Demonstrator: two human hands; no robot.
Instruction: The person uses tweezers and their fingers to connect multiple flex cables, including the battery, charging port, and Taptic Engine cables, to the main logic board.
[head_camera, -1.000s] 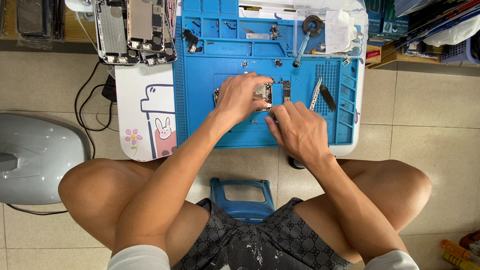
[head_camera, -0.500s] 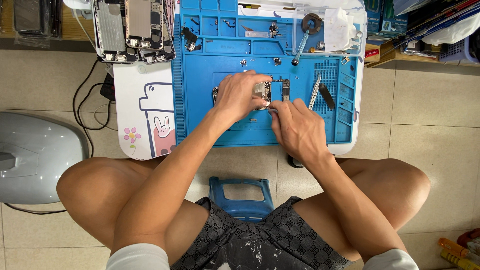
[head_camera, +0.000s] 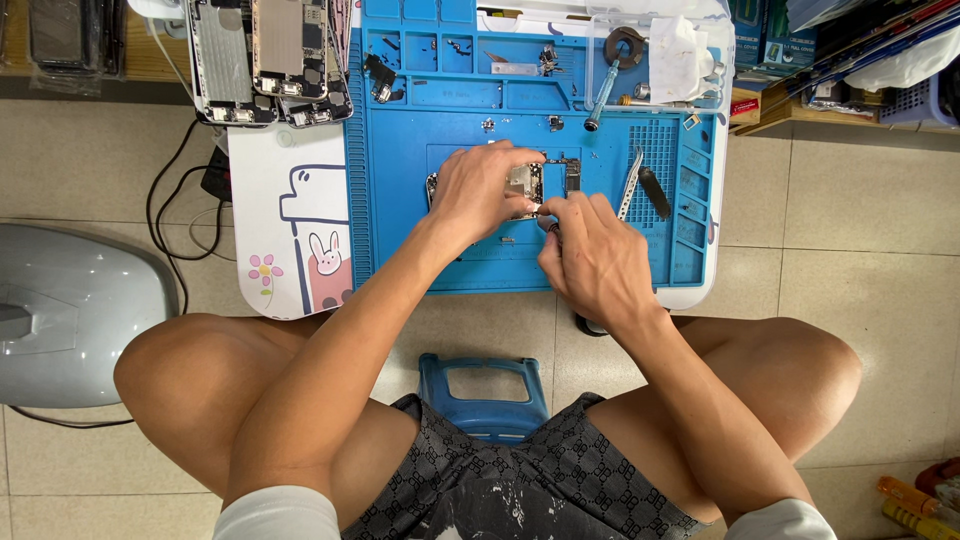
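At 9 o'clock a grey rounded device (head_camera: 70, 310) lies on the tiled floor. At 11 o'clock some opened phone housings (head_camera: 270, 60) lie in a row, above a white mat with a rabbit drawing (head_camera: 300, 240). Just right of it is the blue work mat (head_camera: 400, 180), which fills the 12 o'clock area.

The left hand (head_camera: 480, 190) rests on the middle of the blue work mat with its fingers bent and pressed down on an opened phone (head_camera: 525, 185), holding it in place. The opened phone lies flat, mostly hidden under this hand.

The right hand (head_camera: 595, 255) is just at 4 o'clock from the phone. Its fingers are drawn together in a pinch at the phone's lower edge; what they pinch I cannot tell.

Tweezers (head_camera: 630, 185) and a small black tool (head_camera: 655, 192) lie at 3 o'clock from the phone, and a screwdriver (head_camera: 600, 90) lies at 1 o'clock.
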